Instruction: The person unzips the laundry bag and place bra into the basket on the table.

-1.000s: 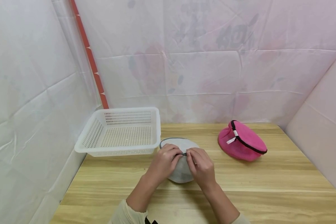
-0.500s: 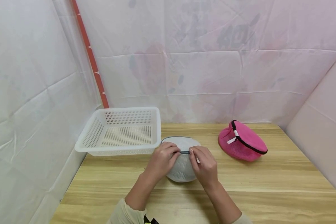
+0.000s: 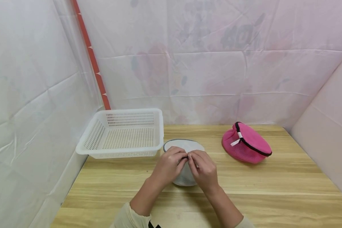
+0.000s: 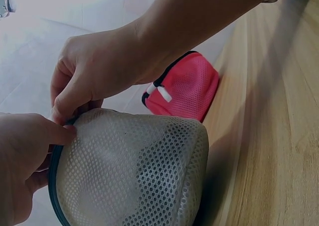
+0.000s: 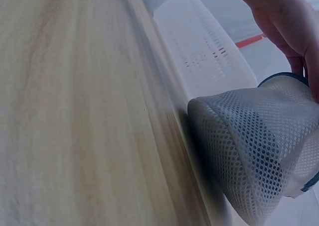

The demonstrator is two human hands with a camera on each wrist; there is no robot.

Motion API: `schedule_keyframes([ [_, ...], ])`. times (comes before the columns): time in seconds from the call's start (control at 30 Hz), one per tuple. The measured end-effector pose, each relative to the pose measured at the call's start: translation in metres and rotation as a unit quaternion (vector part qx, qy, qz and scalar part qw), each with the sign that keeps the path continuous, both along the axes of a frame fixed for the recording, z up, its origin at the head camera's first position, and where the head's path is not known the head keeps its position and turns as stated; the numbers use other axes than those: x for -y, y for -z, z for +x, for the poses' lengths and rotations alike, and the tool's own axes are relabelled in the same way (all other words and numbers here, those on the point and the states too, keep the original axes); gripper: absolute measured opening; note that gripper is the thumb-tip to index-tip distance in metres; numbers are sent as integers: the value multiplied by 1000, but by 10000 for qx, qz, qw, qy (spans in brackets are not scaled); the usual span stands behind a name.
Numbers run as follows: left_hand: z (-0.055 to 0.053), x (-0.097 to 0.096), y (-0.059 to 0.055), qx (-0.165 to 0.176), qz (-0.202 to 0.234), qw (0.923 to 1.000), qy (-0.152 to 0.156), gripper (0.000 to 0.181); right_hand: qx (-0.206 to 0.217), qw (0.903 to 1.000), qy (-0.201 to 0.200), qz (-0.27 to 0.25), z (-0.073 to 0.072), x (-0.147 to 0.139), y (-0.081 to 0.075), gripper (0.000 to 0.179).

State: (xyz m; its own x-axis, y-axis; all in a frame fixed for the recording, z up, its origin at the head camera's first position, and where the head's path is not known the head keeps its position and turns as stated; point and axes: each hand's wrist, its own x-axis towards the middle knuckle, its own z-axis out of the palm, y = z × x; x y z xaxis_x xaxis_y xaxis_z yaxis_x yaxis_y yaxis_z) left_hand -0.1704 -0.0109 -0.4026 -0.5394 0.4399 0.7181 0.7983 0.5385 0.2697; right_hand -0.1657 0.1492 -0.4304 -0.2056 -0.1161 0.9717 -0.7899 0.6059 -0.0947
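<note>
The right hand (image 3: 204,165) is nearing the left hand (image 3: 167,164); both hands' fingers are pinching the gray bag (image 4: 129,166) by its rim (image 4: 52,183), near the basket (image 3: 125,153); keeping this taut is probably helping.

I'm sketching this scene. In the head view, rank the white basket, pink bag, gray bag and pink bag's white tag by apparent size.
1. White basket
2. Pink bag and gray bag: too alike to rank, gray being partly hidden
3. White tag

Left sleeve (image 3: 131,218): cream, loose, creased near its end
Right sleeve (image 3: 245,223): cream, only the end showing
Patch (image 3: 150,224): black, angular, mostly cut off
</note>
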Motion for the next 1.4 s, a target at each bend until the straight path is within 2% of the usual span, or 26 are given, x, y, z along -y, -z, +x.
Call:
schedule_keyframes([
  [0.47, -4, 6, -2, 149, 79, 9998, -55, 5, 36, 9997, 236, -106, -3, -7, -1, 21],
  [0.87, -6, 11, -4, 209, 79, 9996, -185, 5, 232, 9985, 478, -160, -3, -13, -4, 20],
  [1.2, -5, 10, -3, 1, -30, 9997, -252, 10, 73, 9995, 290, -132, 0, -9, -4, 20],
  [1.4, -1, 5, -2, -88, -22, 9998, -170, 11, -59, 9999, 88, -40, 1, -3, -4, 18],
])
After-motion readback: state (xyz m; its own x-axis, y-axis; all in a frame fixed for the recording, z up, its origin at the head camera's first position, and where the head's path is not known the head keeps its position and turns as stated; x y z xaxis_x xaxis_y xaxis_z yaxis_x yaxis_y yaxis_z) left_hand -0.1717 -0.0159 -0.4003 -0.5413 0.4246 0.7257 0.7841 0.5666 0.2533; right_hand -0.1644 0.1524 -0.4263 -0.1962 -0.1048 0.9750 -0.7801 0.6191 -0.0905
